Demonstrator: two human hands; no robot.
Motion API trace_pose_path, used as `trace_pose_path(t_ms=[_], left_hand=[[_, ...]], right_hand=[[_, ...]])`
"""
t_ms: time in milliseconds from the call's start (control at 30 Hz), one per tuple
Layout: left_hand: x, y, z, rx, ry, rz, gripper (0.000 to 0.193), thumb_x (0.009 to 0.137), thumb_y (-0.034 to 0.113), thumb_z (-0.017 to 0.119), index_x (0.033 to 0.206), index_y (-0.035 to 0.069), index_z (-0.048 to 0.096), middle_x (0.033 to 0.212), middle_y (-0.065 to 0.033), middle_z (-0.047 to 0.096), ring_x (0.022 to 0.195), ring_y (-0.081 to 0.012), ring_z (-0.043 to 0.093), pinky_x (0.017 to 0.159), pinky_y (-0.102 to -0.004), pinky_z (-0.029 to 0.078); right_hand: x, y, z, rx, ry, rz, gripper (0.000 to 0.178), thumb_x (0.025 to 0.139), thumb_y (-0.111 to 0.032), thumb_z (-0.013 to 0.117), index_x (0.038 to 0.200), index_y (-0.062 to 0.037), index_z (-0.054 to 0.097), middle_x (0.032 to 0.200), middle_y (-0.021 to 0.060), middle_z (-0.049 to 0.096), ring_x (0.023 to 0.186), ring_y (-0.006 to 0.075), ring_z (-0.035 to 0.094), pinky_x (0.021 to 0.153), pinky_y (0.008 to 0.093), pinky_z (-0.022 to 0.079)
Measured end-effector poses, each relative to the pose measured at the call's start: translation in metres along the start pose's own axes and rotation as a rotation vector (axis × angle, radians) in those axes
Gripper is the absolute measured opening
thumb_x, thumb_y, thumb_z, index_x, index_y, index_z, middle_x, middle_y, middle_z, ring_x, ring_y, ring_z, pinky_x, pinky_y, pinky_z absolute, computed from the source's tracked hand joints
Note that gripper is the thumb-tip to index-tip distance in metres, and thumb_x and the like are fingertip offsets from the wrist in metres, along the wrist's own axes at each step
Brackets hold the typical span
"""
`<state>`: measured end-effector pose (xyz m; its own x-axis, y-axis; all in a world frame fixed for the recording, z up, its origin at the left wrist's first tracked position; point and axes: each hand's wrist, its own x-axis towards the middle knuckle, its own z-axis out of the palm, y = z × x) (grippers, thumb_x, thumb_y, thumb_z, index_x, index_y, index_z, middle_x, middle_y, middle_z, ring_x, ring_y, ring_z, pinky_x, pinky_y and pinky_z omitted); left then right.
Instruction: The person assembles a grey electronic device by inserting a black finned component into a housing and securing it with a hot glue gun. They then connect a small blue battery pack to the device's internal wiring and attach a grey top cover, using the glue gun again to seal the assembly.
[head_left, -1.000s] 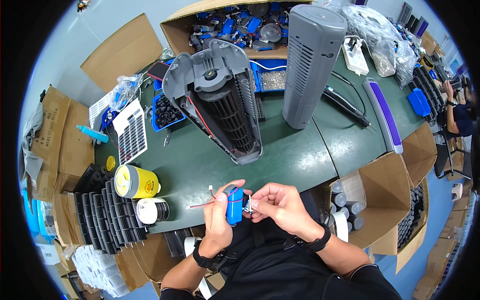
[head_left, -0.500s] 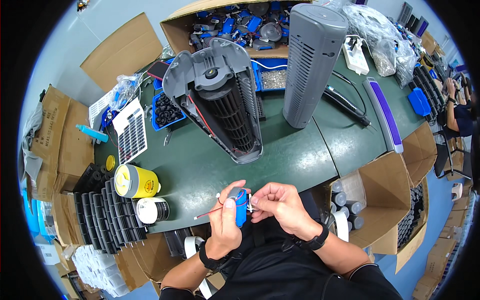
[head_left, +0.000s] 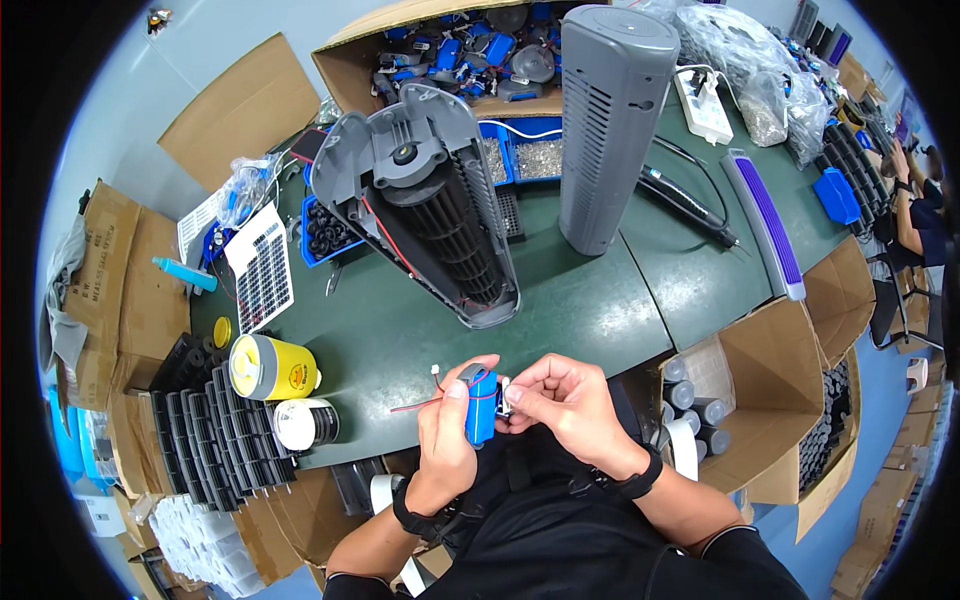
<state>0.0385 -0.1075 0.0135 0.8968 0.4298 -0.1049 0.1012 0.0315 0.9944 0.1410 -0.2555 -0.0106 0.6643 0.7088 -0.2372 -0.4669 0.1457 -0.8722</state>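
Note:
My left hand point(head_left: 446, 445) is closed around a blue battery pack point(head_left: 481, 415) with a grey end and thin red and black wires. One wire end carries a small white plug point(head_left: 435, 370) that sticks out beyond my left fingers. My right hand point(head_left: 572, 408) pinches a small white piece point(head_left: 506, 384) against the pack's right side; the fingertips partly hide it. Both hands are held above my lap at the table's near edge. Beyond them on the table stands an opened grey fan housing point(head_left: 345, 180) with a black ribbed roller point(head_left: 450, 235) inside.
A closed grey tower fan point(head_left: 610, 140) stands right of the opened one, near a black electric screwdriver point(head_left: 688, 208) and a purple-grilled panel point(head_left: 765, 225). A carton point(head_left: 340, 75) of blue and grey parts is behind. At left are a yellow jug point(head_left: 270, 367) and black rollers point(head_left: 220, 440).
My view has shifted slightly, so the fans appear a little further left. Both hands keep their grip on the pack and the white piece, with only small finger movement.

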Motion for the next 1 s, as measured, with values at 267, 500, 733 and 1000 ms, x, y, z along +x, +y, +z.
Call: trace_pose_path(t_ms=[267,500,733,1000], left_hand=[[0.003,-0.002,-0.014,-0.257,-0.031,-0.162,0.065,0.114,0.045,0.028,0.135,-0.008,0.06,0.108,-0.0189,0.074,0.082,-0.0238,0.075,0.068,-0.0331,0.063],[0.003,0.005,-0.028,-0.298,-0.052,-0.213,0.068,0.114,0.047,0.027,0.136,-0.008,0.059,0.108,-0.0205,0.073,0.08,-0.0279,0.076,0.067,-0.0352,0.065],[-0.005,0.021,-0.032,-0.148,-0.057,-0.15,0.064,0.114,0.045,0.029,0.137,-0.006,0.06,0.108,-0.0145,0.074,0.087,-0.0211,0.074,0.072,-0.0321,0.062],[-0.014,0.017,-0.034,-0.034,-0.077,-0.049,0.057,0.114,0.04,0.032,0.14,-0.002,0.061,0.115,-0.0142,0.073,0.092,-0.0189,0.071,0.076,-0.0321,0.06]], right_hand=[[-0.007,-0.006,0.002,0.045,0.028,0.056,0.017,0.102,-0.01,0.071,0.108,0.0065,0.069,0.091,0.0116,0.074,0.078,0.0154,0.073,0.071,0.0316,0.065],[-0.018,-0.011,0.006,-0.105,0.0,0.002,0.02,0.103,-0.012,0.07,0.107,0.0072,0.069,0.089,0.0107,0.073,0.076,0.0142,0.072,0.069,0.0297,0.064],[-0.016,-0.017,0.031,-0.241,-0.084,0.053,0.017,0.103,-0.014,0.071,0.105,0.0035,0.07,0.087,0.007,0.072,0.072,0.0088,0.068,0.064,0.0256,0.059],[-0.013,-0.018,0.033,-0.28,-0.124,0.036,0.018,0.102,-0.014,0.071,0.097,0.0029,0.068,0.075,0.0031,0.07,0.062,0.0054,0.062,0.055,0.0234,0.052]])
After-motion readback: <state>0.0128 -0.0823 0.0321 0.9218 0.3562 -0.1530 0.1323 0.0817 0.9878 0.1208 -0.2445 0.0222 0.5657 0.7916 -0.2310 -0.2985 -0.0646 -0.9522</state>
